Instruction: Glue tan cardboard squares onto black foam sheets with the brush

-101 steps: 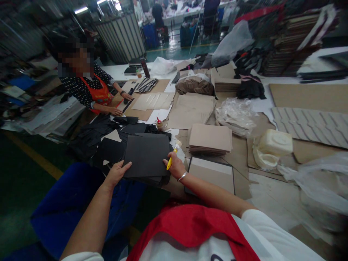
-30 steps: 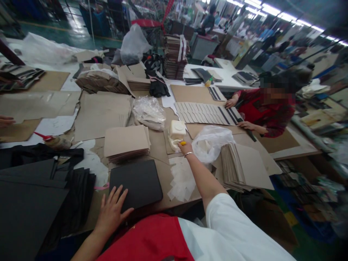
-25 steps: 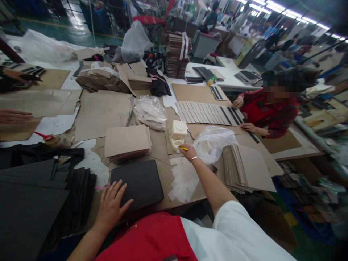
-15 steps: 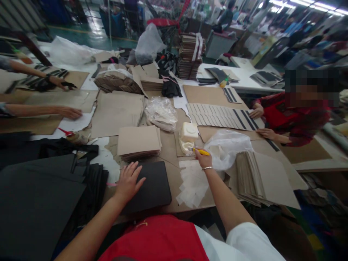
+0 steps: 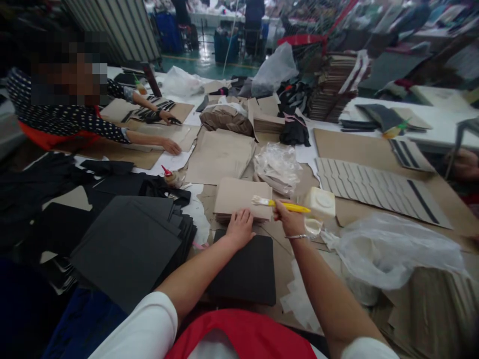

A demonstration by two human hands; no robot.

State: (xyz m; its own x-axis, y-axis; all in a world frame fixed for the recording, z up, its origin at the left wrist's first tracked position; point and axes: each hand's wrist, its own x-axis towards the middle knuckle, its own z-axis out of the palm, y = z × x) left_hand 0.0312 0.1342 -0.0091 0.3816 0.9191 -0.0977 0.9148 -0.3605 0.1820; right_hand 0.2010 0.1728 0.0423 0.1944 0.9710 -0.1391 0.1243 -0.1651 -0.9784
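My right hand (image 5: 287,219) is closed around a yellow-handled brush (image 5: 292,206), whose pale bristles are over the top sheet of a stack of beige boards (image 5: 239,193). At the front edge of that stack lies my left hand (image 5: 240,228), fingers spread and holding nothing. Below it, a black board (image 5: 245,269) lies in front of me. Right of the brush stands a cream plastic container (image 5: 322,202) with an open, cut part at its near side.
Black sheets (image 5: 130,244) are piled at the left, near a glue bottle (image 5: 172,177). A clear plastic bag (image 5: 400,249) and brown boards (image 5: 426,304) lie at the right. A person's hand (image 5: 171,146) rests on sheets at the far left.
The brush has moved from the cream container to over the beige stack. My left hand has gone from the black board to the stack's front edge. The view has turned left.
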